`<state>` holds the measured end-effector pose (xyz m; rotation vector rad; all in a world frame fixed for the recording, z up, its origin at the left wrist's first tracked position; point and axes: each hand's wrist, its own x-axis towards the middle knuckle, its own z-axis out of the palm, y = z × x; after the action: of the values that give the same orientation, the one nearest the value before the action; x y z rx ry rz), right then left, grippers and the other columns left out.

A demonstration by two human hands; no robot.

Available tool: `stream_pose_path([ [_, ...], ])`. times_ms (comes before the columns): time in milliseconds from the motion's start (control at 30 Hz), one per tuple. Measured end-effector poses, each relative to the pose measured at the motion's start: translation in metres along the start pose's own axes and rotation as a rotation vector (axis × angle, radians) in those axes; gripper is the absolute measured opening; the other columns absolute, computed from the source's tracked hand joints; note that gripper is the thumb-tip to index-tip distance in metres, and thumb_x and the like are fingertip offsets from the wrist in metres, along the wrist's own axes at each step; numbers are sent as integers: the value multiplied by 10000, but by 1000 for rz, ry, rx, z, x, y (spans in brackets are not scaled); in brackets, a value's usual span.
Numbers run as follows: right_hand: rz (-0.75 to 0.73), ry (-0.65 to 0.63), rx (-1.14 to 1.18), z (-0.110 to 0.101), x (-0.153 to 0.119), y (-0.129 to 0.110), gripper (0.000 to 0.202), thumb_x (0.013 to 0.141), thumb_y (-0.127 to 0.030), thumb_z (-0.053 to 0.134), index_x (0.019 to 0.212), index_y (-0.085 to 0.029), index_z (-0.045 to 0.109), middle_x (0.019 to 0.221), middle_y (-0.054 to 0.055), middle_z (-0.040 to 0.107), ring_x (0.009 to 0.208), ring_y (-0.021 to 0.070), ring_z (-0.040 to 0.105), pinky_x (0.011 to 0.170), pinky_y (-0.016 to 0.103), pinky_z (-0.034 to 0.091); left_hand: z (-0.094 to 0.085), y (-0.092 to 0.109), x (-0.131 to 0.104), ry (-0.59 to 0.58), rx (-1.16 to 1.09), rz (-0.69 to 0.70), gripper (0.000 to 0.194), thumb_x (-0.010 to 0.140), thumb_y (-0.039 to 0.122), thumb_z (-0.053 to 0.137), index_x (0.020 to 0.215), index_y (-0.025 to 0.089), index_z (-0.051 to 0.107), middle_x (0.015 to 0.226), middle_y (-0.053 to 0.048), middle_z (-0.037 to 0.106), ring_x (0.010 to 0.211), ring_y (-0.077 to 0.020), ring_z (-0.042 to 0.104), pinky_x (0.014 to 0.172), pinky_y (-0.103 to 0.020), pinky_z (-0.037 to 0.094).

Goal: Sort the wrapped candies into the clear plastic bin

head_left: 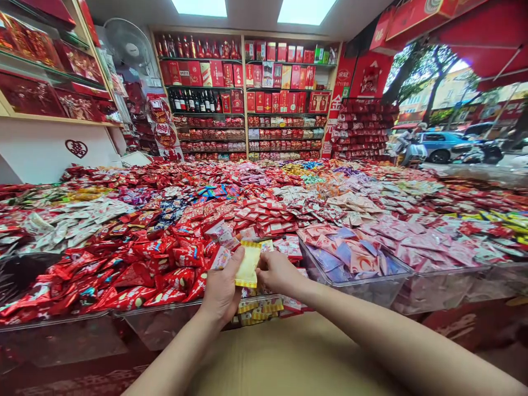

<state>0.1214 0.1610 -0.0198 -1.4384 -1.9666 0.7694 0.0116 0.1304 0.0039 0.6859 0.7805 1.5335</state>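
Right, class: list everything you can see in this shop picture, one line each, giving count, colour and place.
yellow packet: one, yellow, held in both hands over the bins
red sweets: too many to count, red, left bins
pink sweets: many, pink and purple, clear bin at right
clear bin: one, see-through, right of the hands
white sweets: many, white, far left
shelves: two bays, red boxes and bottles, back wall
fan: one, white, upper left
car: one, blue, street outside at right
cardboard: one, brown, under the arms
left hand: one, pinching the packet's left edge
right hand: one, pinching its right edge
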Motion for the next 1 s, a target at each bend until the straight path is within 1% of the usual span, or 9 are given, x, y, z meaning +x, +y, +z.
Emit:
stream_pose_path([
  [100,-83,-14,-54,5,-2,-3,94,676,-178,534,698,-162,624,739,46,676,677,159,580,566,219,372,-2,0,1,19,16,-20,263,587,189,723,834,140,647,703,-19,712,585,-164,656,524,-230,537],
  [200,-81,-38,-59,0,-5,0,115,689,-173,517,652,-157,624,680,46,664,637,159,567,568,232,376,-6,0,0,22,35,-51,221,606,209,713,799,128,645,668,-25,704,599,-170,654,528,-233,534],
  [300,-54,133,21,-15,-7,4,166,739,-212,480,653,-137,600,649,58,630,607,154,539,571,257,385,-7,0,-1,-32,66,-93,233,625,225,702,825,121,645,679,-38,703,623,-180,652,524,-243,527],
  [400,-168,271,330,-31,-11,-1,221,770,-309,489,885,-143,579,833,74,632,740,157,560,634,269,420,-7,0,-1,-143,120,-153,271,636,220,698,888,138,640,721,-42,706,616,-175,645,512,-245,513],
  [467,-293,206,492,-37,-13,-10,339,732,-343,561,1026,-175,536,956,70,619,836,160,563,681,274,435,-7,0,-1,-235,159,-185,272,640,229,699,893,147,641,744,-45,706,604,-166,637,519,-246,506],
  [567,-393,90,557,-41,-14,-21,264,718,-330,595,940,-187,582,898,44,638,813,153,578,717,290,445,-8,1,-1,-345,226,-234,267,647,237,700,891,146,645,744,-51,703,598,-151,629,572,-254,503],
  [800,-179,324,868,-54,-5,-4,261,664,-365,647,801,-173,533,769,18,635,709,142,604,700,299,466,-8,4,0,-328,259,-254,448,642,250,703,1073,202,590,813,-50,702,695,-162,639,669,-266,491],
  [900,-61,272,877,-52,-8,5,345,648,-361,658,892,-178,496,751,13,629,659,140,601,632,286,464,-8,4,0,-351,290,-258,502,645,254,701,1126,220,561,758,-32,699,622,-139,628,657,-260,487],
  [1000,-72,172,827,-44,-12,8,436,668,-351,641,1026,-193,449,764,7,611,651,137,591,588,268,447,-9,3,0,-398,312,-242,511,671,260,680,1159,237,532,732,-11,688,587,-123,613,649,-258,486],
])
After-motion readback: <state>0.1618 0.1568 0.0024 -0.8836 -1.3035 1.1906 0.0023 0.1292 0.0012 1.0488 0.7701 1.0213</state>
